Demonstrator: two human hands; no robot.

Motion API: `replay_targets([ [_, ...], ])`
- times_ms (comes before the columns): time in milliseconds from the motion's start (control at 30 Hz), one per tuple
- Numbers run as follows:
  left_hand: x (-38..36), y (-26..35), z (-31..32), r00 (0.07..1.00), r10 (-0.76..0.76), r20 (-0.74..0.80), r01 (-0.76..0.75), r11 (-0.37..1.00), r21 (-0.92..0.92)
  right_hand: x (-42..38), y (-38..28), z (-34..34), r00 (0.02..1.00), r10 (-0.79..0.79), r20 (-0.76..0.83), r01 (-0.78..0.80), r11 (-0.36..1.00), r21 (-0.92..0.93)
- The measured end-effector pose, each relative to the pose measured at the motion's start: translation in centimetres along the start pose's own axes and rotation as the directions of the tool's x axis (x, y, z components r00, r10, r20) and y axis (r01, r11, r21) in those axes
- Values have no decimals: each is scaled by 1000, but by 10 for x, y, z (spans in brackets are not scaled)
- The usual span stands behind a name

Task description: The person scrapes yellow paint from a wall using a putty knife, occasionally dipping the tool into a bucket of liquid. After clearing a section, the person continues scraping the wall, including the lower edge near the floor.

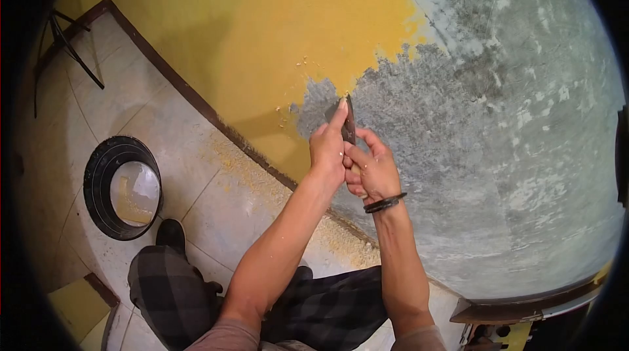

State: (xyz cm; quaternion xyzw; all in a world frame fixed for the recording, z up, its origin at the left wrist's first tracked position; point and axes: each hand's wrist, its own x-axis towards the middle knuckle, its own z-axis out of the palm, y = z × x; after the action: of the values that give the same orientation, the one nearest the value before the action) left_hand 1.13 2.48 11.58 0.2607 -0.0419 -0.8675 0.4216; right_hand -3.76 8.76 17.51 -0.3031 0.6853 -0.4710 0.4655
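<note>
Both of my hands are closed together round a dark, flat scraper (349,122) in front of the wall. Its tip touches the ragged border between the yellow paint (262,43) and the bare grey wall (458,154). My left hand (329,148) has a finger stretched along the blade toward the tip. Lower and to the right, my right hand (377,171) is wrapped round the lower part of the tool, which the fingers mostly hide. A dark band (385,203) circles my right wrist. Small paint flakes cling to the wall near the tip.
A black bucket (98,187) with whitish water and a yellow piece in it stands on the tiled floor (196,220) at the left. Paint chips (347,246) line the wall's foot. My shoe (171,234) is beside the bucket. Black metal legs (75,53) stand upper left.
</note>
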Motion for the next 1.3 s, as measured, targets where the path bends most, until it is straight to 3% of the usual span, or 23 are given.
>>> replay_targets([
  [67, -4, 0, 4, 999, -50, -16, 50, 997, 50, -3, 0, -1, 1000, -13, -17, 13, 1000, 7],
  [200, 9, 8, 2, 999, 51, -16, -51, 999, 4, 12, -5, 4, 1000, -14, 8, 14, 999, -37],
  [300, 1, 7, 1, 998, -56, -27, 57, 998, 25, 5, 1, 6, 999, -39, -26, 39, 999, 0],
  [433, 2, 13, 3, 998, -8, -68, 15, 994, 107, 4, -2, 13, 999, -24, -49, 25, 1000, 8],
  [600, -1, 7, 3, 990, -118, -78, 125, 988, 94, -3, -1, 11, 997, -40, -67, 39, 999, -21],
  [700, 11, 11, 1, 997, 19, -80, -11, 995, 100, 8, -4, 14, 998, -35, -51, 34, 999, -23],
  [833, 0, 17, -2, 988, -127, -89, 136, 985, 105, 1, -4, 19, 998, -36, -50, 36, 999, 0],
  [900, 7, 11, -5, 997, -82, -2, 81, 989, 123, 1, 0, 17, 994, -77, -72, 75, 996, -40],
  [967, 10, 6, -4, 998, -19, -53, 23, 997, 68, 2, 3, 15, 997, -29, -74, 27, 999, -28],
  [1100, 3, 8, -4, 995, -56, -77, 60, 997, 52, 1, 2, 14, 998, -35, -45, 37, 998, 46],
  [1133, -1, 8, -3, 992, -97, -81, 102, 993, 60, -1, 4, 14, 997, -38, -73, 37, 999, -11],
  [1233, 6, 11, -1, 998, 22, -57, -17, 996, 89, 5, 1, 16, 999, -17, -45, 17, 1000, -8],
  [1300, 6, 8, -6, 996, -50, -74, 57, 994, 95, 4, 3, 14, 997, -21, -71, 18, 999, -39],
])
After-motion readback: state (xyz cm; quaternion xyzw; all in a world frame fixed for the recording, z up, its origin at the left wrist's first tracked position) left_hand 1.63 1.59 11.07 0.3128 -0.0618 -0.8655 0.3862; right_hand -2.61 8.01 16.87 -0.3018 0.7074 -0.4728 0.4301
